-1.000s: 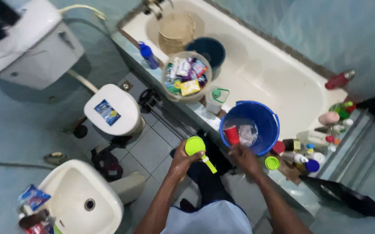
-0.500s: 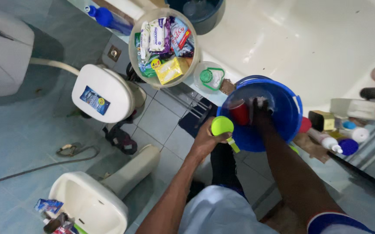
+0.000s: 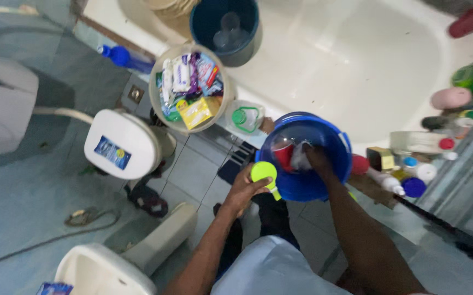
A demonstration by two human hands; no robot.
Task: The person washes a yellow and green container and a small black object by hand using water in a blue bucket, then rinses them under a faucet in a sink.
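Left hand (image 3: 244, 188): grip closed around a lime-green scoop (image 3: 264, 173), round bowl up, short handle pointing down-right; held just beside the near-left rim of the blue bucket.

Right hand (image 3: 315, 157): reaching down inside the blue bucket (image 3: 335, 143), fingers curled on a pale crumpled wrapper or cloth (image 3: 301, 155); how tight the grip is cannot be told, fingertips hidden.

Blue bucket: seated on the near edge of the bathtub (image 3: 356, 71), between the clear jug and the cluster of toiletries. Red cup (image 3: 283, 153) inside it, against the left wall, touching the pale item.

Clear jug with green cap (image 3: 243, 117): on the bathtub edge, just left of the bucket.

Beige tub of packets (image 3: 188, 88): on the same edge, further left, filled with assorted sachets and boxes.

Dark blue bucket (image 3: 225, 24): inside the bathtub, at the top.

Blue bottle (image 3: 123, 57): at the far-left end of the bathtub edge.

Bottles and jars (image 3: 411, 169): crowded at the right end of the edge.

Toilet, lid shut (image 3: 119, 145): on the floor, left of the person.
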